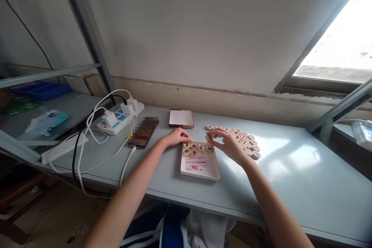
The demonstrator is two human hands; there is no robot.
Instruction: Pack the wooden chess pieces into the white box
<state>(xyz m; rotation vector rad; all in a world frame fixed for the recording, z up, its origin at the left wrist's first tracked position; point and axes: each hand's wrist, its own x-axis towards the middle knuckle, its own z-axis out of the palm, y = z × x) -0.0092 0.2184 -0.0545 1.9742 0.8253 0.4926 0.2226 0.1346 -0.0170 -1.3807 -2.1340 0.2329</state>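
Note:
A shallow white box (pixel 213 166) sits on the desk in front of me, several round Chinese chess pieces (pixel 194 152) with black characters lying in its far part. My left hand (pixel 178 136) rests at the box's far left corner, its fingers closed on the rim. Between the thumb and fingers of my right hand (pixel 225 141) is a Chinese chess piece (pixel 208 138), held just above the far right edge of the box. To the right, more pieces (pixel 247 144) with red characters lie flat in rows, partly hidden behind my right hand.
The box lid (pixel 181 118) lies near the wall. On the left are a phone (pixel 147 133) with a white cable and a power strip (pixel 120 118) with plugged-in chargers. A metal frame post (pixel 84 23) rises at the left. The desk's front edge (pixel 186 198) is close to me.

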